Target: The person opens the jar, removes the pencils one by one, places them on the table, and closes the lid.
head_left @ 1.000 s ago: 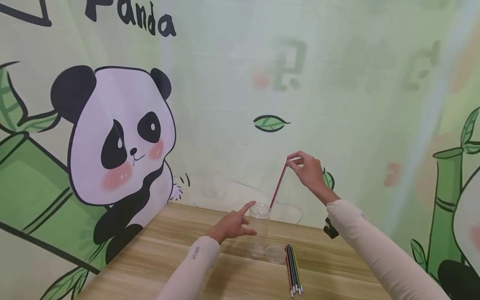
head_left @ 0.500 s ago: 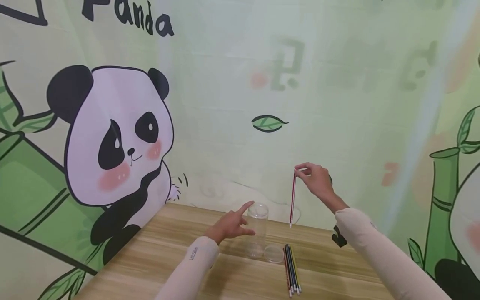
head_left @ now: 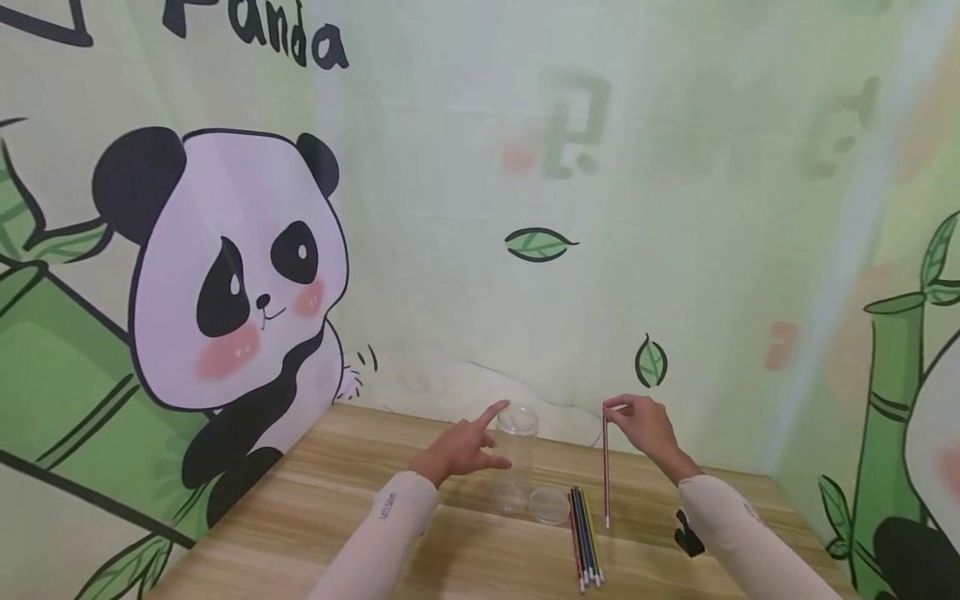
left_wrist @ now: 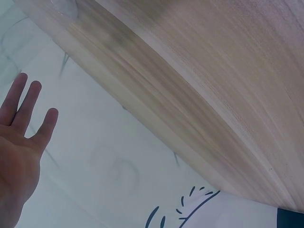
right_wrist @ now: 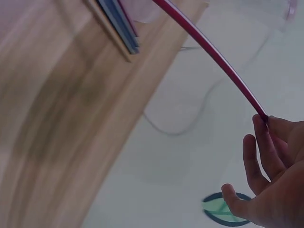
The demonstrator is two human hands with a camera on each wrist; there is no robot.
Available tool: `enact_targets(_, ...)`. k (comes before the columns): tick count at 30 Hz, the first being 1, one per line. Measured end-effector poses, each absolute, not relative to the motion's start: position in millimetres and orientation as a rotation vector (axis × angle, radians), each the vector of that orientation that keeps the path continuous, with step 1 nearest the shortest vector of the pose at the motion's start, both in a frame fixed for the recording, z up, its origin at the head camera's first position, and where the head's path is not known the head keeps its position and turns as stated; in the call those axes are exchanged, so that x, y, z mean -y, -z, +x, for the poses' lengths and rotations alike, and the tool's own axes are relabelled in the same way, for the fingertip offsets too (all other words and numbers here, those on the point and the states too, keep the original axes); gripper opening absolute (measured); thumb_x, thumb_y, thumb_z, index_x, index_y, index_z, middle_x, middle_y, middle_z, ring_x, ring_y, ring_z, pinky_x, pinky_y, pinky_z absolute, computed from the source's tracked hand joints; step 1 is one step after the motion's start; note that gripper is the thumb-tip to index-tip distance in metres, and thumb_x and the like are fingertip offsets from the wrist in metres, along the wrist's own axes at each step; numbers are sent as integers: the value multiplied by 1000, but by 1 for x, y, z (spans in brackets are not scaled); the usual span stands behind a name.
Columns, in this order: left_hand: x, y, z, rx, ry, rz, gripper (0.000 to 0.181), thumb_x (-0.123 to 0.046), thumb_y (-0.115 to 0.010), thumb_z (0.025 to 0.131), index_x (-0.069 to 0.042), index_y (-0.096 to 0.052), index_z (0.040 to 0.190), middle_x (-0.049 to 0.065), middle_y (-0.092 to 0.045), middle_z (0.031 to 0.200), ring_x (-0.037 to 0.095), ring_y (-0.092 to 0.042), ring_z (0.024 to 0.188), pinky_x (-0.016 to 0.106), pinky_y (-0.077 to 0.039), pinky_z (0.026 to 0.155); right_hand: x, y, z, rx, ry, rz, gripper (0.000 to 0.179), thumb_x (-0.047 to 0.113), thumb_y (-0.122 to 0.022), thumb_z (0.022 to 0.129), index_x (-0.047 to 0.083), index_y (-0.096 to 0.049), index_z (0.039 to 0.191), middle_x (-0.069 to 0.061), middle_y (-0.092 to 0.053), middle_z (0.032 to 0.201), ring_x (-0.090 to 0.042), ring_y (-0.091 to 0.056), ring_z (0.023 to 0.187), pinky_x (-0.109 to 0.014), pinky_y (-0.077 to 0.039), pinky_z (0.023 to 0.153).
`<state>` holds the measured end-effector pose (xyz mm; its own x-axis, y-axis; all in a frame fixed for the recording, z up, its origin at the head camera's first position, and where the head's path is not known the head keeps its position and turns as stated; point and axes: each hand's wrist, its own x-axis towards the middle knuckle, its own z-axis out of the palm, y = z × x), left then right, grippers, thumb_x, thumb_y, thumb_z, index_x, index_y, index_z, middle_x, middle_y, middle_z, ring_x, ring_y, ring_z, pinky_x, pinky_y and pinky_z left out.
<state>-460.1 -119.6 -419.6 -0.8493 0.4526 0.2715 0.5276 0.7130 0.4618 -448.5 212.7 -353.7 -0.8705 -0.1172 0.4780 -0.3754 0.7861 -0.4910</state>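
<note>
My right hand [head_left: 647, 429] pinches the upper end of a red pencil [head_left: 606, 475], which hangs almost straight down with its white end near the tabletop. In the right wrist view, thumb and fingertips meet on that pencil [right_wrist: 216, 57] while the other fingers stay loose. My left hand [head_left: 463, 450] is beside a clear plastic jar [head_left: 516, 462], its index finger stretched to the rim and its thumb lower down. Three straight fingers of the left hand [left_wrist: 26, 137] show in the left wrist view. Several pencils [head_left: 585, 537] lie in a bundle on the table.
A clear round lid [head_left: 550, 506] lies between the jar and the pencil bundle. The wooden table [head_left: 315, 517] meets a panda-printed backdrop [head_left: 450, 250] at its far edge, with another backdrop wall to the left.
The red pencil has moved away from the jar's rim, to the right and down, in my right hand. It now hangs upright beside the bundle. My left hand stays at the jar.
</note>
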Motion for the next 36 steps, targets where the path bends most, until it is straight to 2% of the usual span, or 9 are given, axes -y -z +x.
enact_targets(7, 120, 423, -462, 2777, 781, -810, 103, -51, -82, 87, -33, -18, 165, 7, -78, 116, 34, -66, 120, 54, -47, 107, -224, 404, -454, 2612, -857, 324, 21, 18, -71, 97, 0, -78, 106, -12, -79, 91, -31, -75, 87, -39, -55, 68)
enact_targets(16, 119, 421, -460, 2798, 822, -773, 102, -49, -82, 87, -36, -17, 165, 7, -77, 119, 36, -63, 124, 57, -44, 109, -225, 445, -459, 2644, -916, 283, 21, 16, -71, 96, -1, -78, 106, -12, -79, 90, -32, -75, 88, -39, -55, 68)
enact_targets(20, 120, 422, -461, 2813, 811, -760, 103, -49, -82, 87, -38, -16, 165, 7, -76, 120, 35, -63, 125, 56, -43, 110, -222, 462, -463, 2641, -920, 274, 18, 14, -72, 95, 0, -77, 104, -13, -79, 95, -30, -74, 87, -40, -56, 70)
enact_targets(25, 121, 422, -462, 2811, 818, -740, 102, -50, -82, 87, -40, -16, 165, 5, -77, 119, 31, -66, 122, 54, -45, 110, -215, 476, -463, 2625, -910, 285, 14, 11, -72, 93, 1, -77, 101, -15, -77, 99, -32, -73, 89, -45, -57, 74)
enact_targets(28, 120, 422, -461, 2808, 824, -744, 102, -50, -82, 87, -38, -17, 165, 5, -77, 119, 32, -66, 123, 55, -43, 111, -213, 482, -460, 2622, -896, 278, 13, 11, -73, 93, 1, -78, 99, -15, -78, 98, -31, -73, 86, -44, -56, 72)
enact_targets(32, 119, 421, -459, 2819, 832, -743, 102, -48, -82, 88, -39, -16, 165, 7, -76, 120, 34, -64, 125, 58, -39, 114, -210, 489, -460, 2644, -888, 222, 12, 14, -74, 93, 5, -78, 99, -12, -78, 99, -25, -71, 81, -39, -53, 67)
enact_targets(36, 119, 421, -459, 2823, 837, -714, 102, -47, -82, 88, -41, -16, 164, 6, -76, 120, 34, -64, 125, 57, -41, 112, -206, 494, -463, 2677, -881, 180, 12, 17, -74, 92, 8, -78, 97, -7, -77, 93, -18, -66, 77, -36, -49, 63)
